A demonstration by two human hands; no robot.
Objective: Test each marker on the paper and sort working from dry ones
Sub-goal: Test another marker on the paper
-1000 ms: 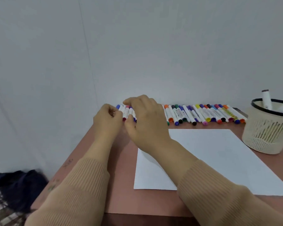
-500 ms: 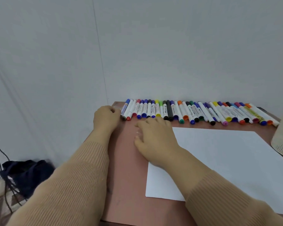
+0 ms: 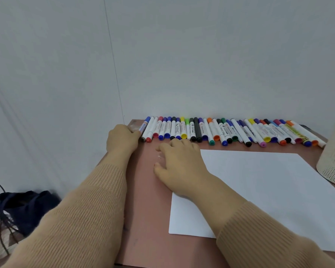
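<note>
A long row of capped markers (image 3: pixel 226 132) in many colours lies side by side along the wall at the back of the brown table (image 3: pixel 147 219). My left hand (image 3: pixel 122 141) is at the row's left end, its curled fingers closed on the leftmost marker (image 3: pixel 145 123), which has a blue cap and still lies in line. My right hand (image 3: pixel 180 163) rests palm down on the table just in front of the row, fingers relaxed and holding nothing, with its wrist over the left edge of the white paper (image 3: pixel 269 190).
A cream perforated basket (image 3: pixel 333 163) stands at the right edge, beside the paper. The table's left edge runs close to my left arm. Beyond that edge, a dark bag (image 3: pixel 25 209) and cables lie on the floor. The wall stands directly behind the markers.
My right hand came off the row of markers, drew back toward me and settled flat on the table. My left hand stayed at the row's left end. The view swung left, cutting off the basket.
</note>
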